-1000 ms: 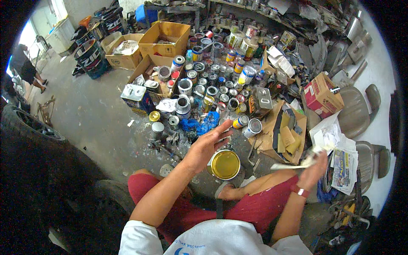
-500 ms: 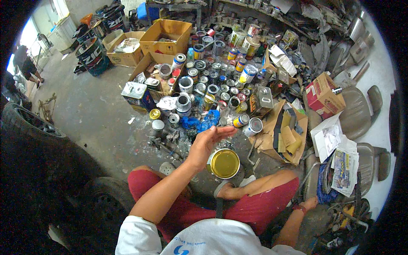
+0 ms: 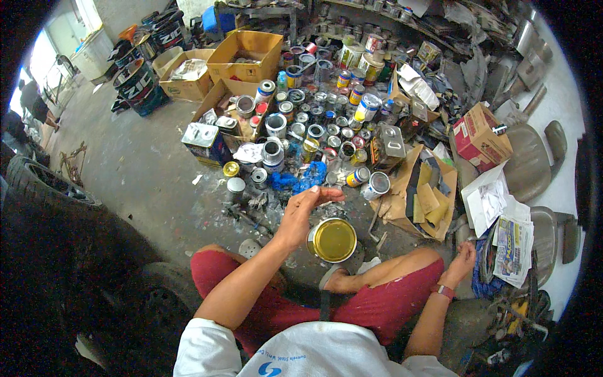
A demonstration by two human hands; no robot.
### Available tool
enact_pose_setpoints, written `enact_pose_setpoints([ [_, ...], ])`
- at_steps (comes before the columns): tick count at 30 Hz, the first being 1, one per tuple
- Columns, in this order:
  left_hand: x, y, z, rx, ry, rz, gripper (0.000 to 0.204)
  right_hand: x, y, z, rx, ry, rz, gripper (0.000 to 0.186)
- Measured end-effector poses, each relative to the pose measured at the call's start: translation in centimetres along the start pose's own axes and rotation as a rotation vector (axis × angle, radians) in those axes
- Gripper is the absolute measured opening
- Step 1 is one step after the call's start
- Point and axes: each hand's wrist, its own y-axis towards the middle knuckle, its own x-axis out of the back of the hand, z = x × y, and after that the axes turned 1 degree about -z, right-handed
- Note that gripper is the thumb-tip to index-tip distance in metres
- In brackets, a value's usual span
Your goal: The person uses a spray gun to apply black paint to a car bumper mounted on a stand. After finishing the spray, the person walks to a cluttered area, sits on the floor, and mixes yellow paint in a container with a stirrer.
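My left hand is held out in front of me with its fingers stretched to the right, grasping nothing. Just below and right of it stands a paint can with a gold-coloured lid, between my legs. The fingers pass above the far side of that can; whether they touch it I cannot tell. Off to the right, beyond my knee, my right hand is raised with curled fingers. What it holds, if anything, is too small to make out. Folded newspapers lie close to that hand.
Many used paint cans crowd the floor ahead, beside a crumpled blue cloth. An open carton of sandpaper sheets lies to the right. Cardboard boxes stand at the back. Tyres are on the left, plastic chairs on the right.
My right hand has moved up and away from me, from low beside the clutter to near the newspapers. My left hand stays nearly in place over the can.
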Motion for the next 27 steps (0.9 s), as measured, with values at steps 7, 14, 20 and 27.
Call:
enact_pose_setpoints([
  [7, -0.2, -0.3, 0.1, 0.006, 0.077, 0.059, 0.03, -9.7, -7.2, 9.3, 0.109, 0.035, 0.346, 0.021],
  [14, -0.8, -0.1, 0.6, 0.113, 0.08, 0.12, 0.026, -15.6, -15.7, 20.1, 0.194, 0.162, 0.761, 0.022],
  [20, -1.4, -0.3, 0.4, 0.065, 0.088, 0.182, 0.027, -16.9, -17.9, 25.1, 0.379, 0.127, 0.948, 0.021],
  [27, -1.3, -0.5, 0.5, 0.029, 0.138, 0.173, 0.028, -16.9, -18.6, 25.2, 0.331, 0.079, 1.022, 0.019],
])
